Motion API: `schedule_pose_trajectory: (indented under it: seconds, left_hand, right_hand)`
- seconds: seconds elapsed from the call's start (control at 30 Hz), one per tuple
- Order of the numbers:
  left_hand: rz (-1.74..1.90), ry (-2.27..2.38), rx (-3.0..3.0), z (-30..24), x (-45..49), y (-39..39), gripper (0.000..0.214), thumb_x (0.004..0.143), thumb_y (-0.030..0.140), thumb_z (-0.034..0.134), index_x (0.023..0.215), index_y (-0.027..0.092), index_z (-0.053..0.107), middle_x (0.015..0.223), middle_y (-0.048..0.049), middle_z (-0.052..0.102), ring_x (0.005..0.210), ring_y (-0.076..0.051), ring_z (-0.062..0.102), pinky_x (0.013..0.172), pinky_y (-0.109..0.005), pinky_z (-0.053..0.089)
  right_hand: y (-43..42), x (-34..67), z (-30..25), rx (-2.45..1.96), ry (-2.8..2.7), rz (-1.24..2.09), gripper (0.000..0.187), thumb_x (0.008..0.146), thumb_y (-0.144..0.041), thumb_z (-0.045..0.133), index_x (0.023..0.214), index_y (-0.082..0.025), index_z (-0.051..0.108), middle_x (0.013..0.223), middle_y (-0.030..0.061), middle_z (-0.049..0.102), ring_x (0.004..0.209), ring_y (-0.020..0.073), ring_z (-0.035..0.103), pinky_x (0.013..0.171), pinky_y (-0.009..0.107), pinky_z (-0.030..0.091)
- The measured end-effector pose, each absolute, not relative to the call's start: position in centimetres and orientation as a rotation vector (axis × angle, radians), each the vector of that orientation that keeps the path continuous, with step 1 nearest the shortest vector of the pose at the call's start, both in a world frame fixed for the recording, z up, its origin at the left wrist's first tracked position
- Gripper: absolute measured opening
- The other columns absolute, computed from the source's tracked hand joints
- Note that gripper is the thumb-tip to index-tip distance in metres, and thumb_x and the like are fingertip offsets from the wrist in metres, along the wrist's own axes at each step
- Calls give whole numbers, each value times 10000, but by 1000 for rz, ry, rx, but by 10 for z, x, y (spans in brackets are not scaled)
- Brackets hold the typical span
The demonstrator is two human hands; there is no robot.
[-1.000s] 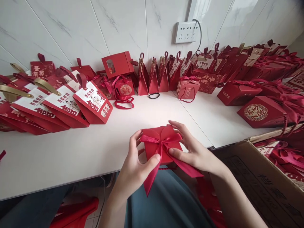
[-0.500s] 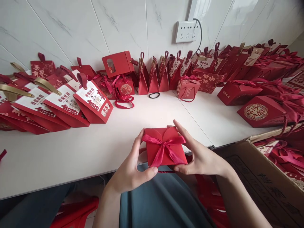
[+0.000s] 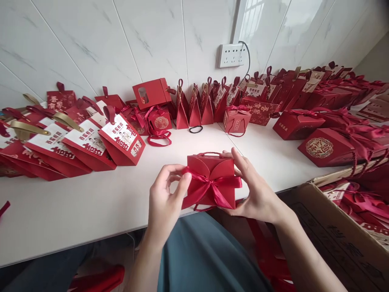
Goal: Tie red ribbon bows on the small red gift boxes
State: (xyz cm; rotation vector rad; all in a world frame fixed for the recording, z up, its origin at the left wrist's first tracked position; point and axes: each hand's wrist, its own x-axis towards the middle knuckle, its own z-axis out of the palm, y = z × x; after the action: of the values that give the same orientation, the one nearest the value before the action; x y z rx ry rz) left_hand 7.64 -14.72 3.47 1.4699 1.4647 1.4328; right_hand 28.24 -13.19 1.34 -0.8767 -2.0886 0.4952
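A red gift box with curved top flaps and twisted cord handles is at the table's front edge. Across its top is tied a dark pink satin ribbon bow. My right hand grips the box from the right side, thumb at the near corner and fingers behind the far side. At the left, my left hand pinches the bow's left loop between thumb and fingers. The underside of the box is hidden.
Red boxes with white labels stand at left, and several triangular boxes line the wall. A black hair tie lies on the white table. At right are bow-tied boxes and an open cardboard carton. A power socket is on the wall.
My left hand has left the box's side and now pinches the ribbon's left loop. The box has tilted slightly, and its far cord handle shows. The camera view has shifted a little.
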Motion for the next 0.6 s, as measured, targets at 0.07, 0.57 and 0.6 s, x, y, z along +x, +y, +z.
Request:
schedule_pose_trajectory:
  seconds: [0.07, 0.57, 0.6]
  left_hand:
    - [1603, 1474, 1581, 33, 85, -156, 82, 843, 292, 603, 812, 218, 584, 779, 2, 604, 750, -140, 586, 693, -252, 477]
    - [1858, 926, 2568, 39, 109, -173, 205, 713, -5, 670, 850, 134, 608, 660, 10, 586, 670, -116, 520, 740, -326, 493]
    - [1882, 917, 2540, 38, 109, -172, 205, 713, -8, 666, 849, 132, 601, 670, 5, 587, 674, -117, 522, 739, -325, 493]
  right_hand:
    - [-132, 282, 14, -854, -2069, 476, 1090, 740, -254, 734, 1513, -287, -34, 1442, 144, 312, 1349, 301, 327, 1078, 452, 388]
    - [-138, 290, 9, -756, -1888, 417, 1089, 711, -283, 779, 1516, -276, 46, 1433, 130, 325, 1323, 293, 375, 1092, 474, 364]
    - [-138, 291, 9, -754, -1884, 416, 1101, 700, -261, 785, 1516, -269, 46, 1437, 132, 317, 1330, 294, 368, 1090, 463, 370]
